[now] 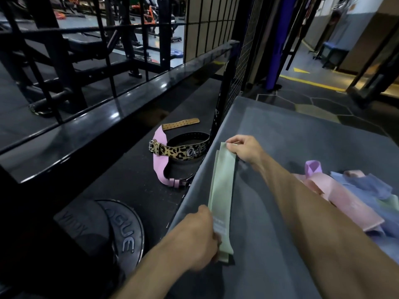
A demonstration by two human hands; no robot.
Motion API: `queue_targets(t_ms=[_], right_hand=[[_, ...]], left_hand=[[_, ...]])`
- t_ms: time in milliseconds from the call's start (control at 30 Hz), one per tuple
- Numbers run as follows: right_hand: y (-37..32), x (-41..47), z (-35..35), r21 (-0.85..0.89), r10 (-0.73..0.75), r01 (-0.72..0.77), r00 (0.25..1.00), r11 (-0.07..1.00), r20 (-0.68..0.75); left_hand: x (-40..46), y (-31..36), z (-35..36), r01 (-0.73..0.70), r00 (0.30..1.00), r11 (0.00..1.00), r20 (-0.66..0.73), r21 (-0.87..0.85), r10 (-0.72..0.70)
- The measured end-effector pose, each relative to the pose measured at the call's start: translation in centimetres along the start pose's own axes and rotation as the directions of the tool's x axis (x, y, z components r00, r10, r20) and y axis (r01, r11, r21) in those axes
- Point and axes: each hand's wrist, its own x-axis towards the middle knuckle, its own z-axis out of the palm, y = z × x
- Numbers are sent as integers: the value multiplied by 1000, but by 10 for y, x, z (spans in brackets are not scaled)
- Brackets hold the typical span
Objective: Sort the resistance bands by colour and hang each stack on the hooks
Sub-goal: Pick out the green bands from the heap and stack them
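Observation:
A flat stack of pale green resistance bands (222, 190) lies lengthwise along the left edge of a grey padded surface (280, 130). My left hand (200, 236) pinches the stack's near end. My right hand (244, 151) grips its far end, the arm reaching across the surface. At the right lies a loose heap of other bands: pink bands (345, 201), blue bands (367, 186) and a purple band (313, 169), partly hidden behind my right forearm. No hooks are in view.
Left of the surface, on a dark lower shelf, lie a leopard-print lifting belt (183, 151), a pink belt (160, 162) and a tan leather strap (181, 124). A black weight plate (123, 231) rests below. A black metal rack rail (108, 113) and wire mesh panel (237, 67) stand behind.

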Motion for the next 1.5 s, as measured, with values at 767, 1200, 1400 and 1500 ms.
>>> queue_targets(t_ms=[767,1200,1400,1500], right_hand=[[12,6,14,-59,37,-36,999,998,10],[-33,-17,30,-891,-55,84,996,447,66],[-51,-24,43,-892,2,37,999,451,43],[-52,-24,42,-871,15,21,999,491,33]], left_hand=[[-4,1,1,75,995,969,-82,236,-57],[0,16,7,94,967,922,-255,376,5],[4,21,14,142,972,863,-233,484,-29],[4,20,15,132,976,865,-216,484,-28]])
